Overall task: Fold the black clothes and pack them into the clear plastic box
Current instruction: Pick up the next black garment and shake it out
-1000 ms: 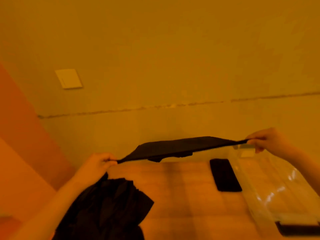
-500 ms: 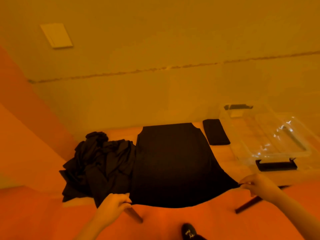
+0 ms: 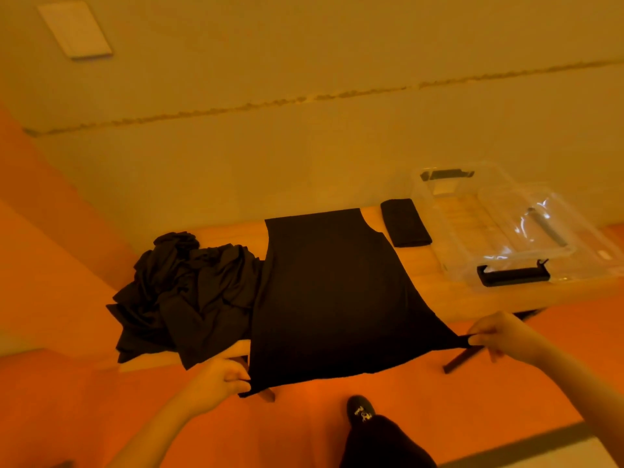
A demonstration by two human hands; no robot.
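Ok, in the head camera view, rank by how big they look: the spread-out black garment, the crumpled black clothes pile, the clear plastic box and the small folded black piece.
1. Spread-out black garment
2. Clear plastic box and crumpled black clothes pile: they look alike in size, so unranked
3. Small folded black piece, though farther away

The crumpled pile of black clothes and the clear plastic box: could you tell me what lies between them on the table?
In the head view, the spread black garment and a small folded black piece lie between the pile and the box.
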